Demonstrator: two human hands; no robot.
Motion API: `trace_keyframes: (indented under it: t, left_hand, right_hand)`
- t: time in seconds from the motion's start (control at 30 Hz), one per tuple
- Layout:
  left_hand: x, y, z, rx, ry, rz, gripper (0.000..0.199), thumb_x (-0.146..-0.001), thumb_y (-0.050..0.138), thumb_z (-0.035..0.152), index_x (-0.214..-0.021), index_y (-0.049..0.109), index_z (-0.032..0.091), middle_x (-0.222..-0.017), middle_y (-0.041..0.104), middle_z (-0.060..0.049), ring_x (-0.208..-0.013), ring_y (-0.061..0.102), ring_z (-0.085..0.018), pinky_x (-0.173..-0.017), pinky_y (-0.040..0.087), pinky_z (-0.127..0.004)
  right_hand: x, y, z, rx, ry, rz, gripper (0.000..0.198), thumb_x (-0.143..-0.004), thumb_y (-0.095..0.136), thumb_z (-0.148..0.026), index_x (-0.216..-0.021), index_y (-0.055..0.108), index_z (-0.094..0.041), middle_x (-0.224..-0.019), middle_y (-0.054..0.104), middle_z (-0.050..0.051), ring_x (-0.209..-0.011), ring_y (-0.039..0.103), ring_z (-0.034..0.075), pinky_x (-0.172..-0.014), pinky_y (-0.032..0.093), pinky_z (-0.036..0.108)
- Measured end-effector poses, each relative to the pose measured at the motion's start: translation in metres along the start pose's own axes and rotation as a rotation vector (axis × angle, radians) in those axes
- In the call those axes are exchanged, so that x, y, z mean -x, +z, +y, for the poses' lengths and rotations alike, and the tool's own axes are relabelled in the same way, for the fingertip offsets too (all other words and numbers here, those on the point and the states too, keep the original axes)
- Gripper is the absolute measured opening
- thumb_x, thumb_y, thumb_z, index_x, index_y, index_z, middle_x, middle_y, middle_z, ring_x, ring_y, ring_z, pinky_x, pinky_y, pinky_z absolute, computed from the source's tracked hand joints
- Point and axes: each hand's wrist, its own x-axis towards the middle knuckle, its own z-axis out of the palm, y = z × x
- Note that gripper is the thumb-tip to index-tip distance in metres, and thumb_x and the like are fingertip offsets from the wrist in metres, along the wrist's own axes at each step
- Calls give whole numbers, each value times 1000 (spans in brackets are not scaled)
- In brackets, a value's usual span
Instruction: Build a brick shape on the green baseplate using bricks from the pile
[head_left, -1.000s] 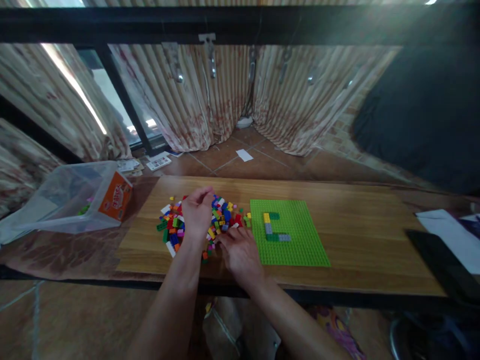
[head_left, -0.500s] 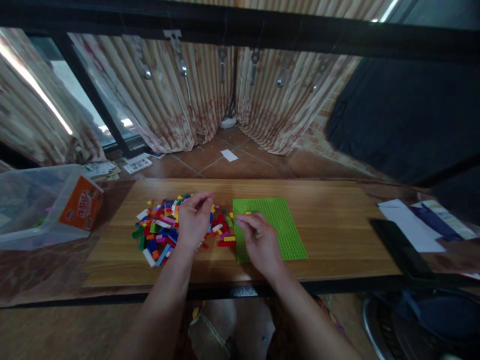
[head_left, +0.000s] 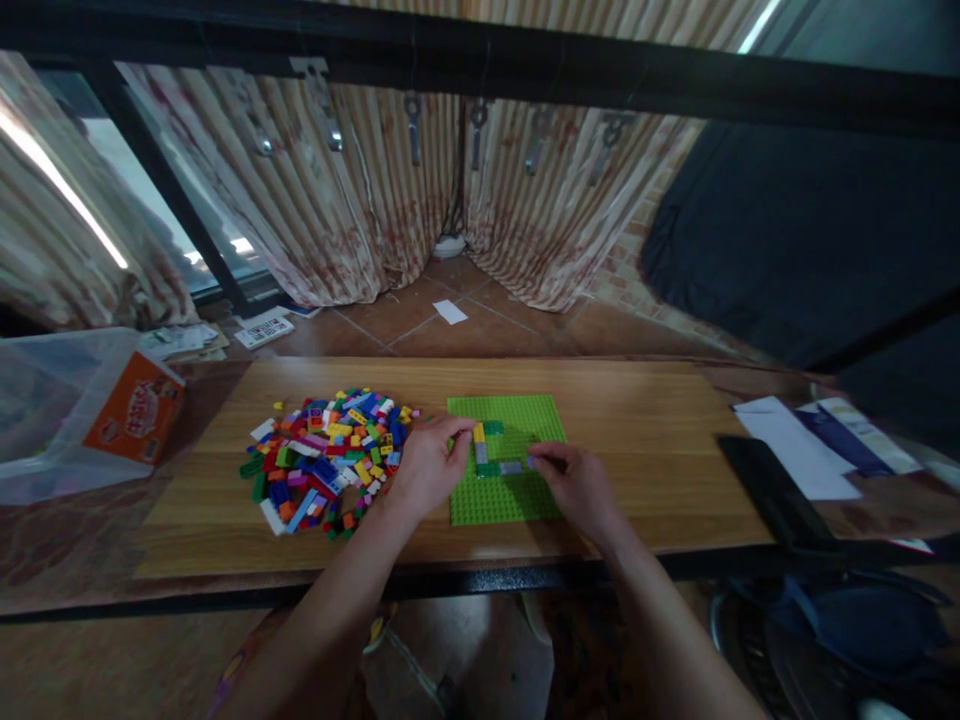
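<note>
Plate [head_left: 502, 505]: we see it green and studded, flat on the wooden tabletop [head_left: 645, 430], in front of the person.
Brick row: on the plate, a yellow brick [head_left: 479, 433] and a grey one run down one side, with green bricks turning off at both ends; another grey brick [head_left: 511, 467] extends the nearer arm.
Right hand [head_left: 585, 488]: thumb and finger clamp a small purple brick [head_left: 531, 462] near that grey end; we cannot tell whether it touches the plate.
Left hand [head_left: 429, 465]: fingertips sit close together beside the yellow brick; we cannot tell whether they grip anything.
Pile [head_left: 322, 475]: we find loose, many-coloured bricks heaped left of the plate.
Tub [head_left: 52, 400]: clear plastic with an orange label [head_left: 135, 408], at far left.
Papers [head_left: 795, 450]: white sheets at right, beyond a dark flat object [head_left: 772, 490].
Curtains [head_left: 390, 210]: striped, hanging behind the table.
</note>
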Motion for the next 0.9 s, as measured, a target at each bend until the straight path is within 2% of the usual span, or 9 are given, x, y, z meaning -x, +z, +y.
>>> trace_keyframes:
  t: [0.3, 0.43, 0.63, 0.8, 0.9]
  left_hand:
    - [4, 12, -1, -144, 76, -130, 21, -90, 47, 18, -96, 67, 19, -94, 70, -5, -89, 65, -18, -83, 50, -31]
    - [4, 13, -1, -182, 93, -168, 21, -90, 46, 17, -97, 66, 20, -92, 69, -4, -89, 64, -18, -83, 50, -31]
    - [5, 13, -1, -183, 87, -197, 21, -92, 45, 18, -97, 65, 19, -92, 68, -5, -90, 63, -18, -84, 49, -31]
    - [4, 13, 0, -192, 87, -206, 22, -92, 44, 17, -96, 65, 19, -91, 67, -4, -89, 63, -18, -82, 48, -31]
    - [4, 13, -1, -191, 87, -198, 22, -91, 44, 17, -96, 65, 18, -91, 67, -5, -90, 62, -18, -83, 48, -31]
  right_hand:
    - [0, -1, -2, 59, -42, -71, 17, -82, 56, -29, -86, 71, -23, -86, 74, 3, -82, 68, 20, -75, 49, 32]
    - [1, 1, -5, 70, -51, -56, 16, -82, 56, -28, -83, 71, -24, -85, 74, 3, -80, 67, 20, -74, 48, 31]
    - [0, 1, 1, 95, -64, 9, 15, -82, 59, -30, -82, 73, -23, -87, 72, 4, -81, 67, 20, -75, 49, 32]
    - [-1, -2, 6, 168, -62, -39, 22, -87, 53, -31, -85, 74, -24, -89, 73, 5, -83, 67, 21, -75, 49, 33]
    - [-1, -4, 9, 147, -63, -49, 25, -88, 50, -28, -94, 73, -21, -96, 73, 8, -90, 67, 23, -81, 49, 35]
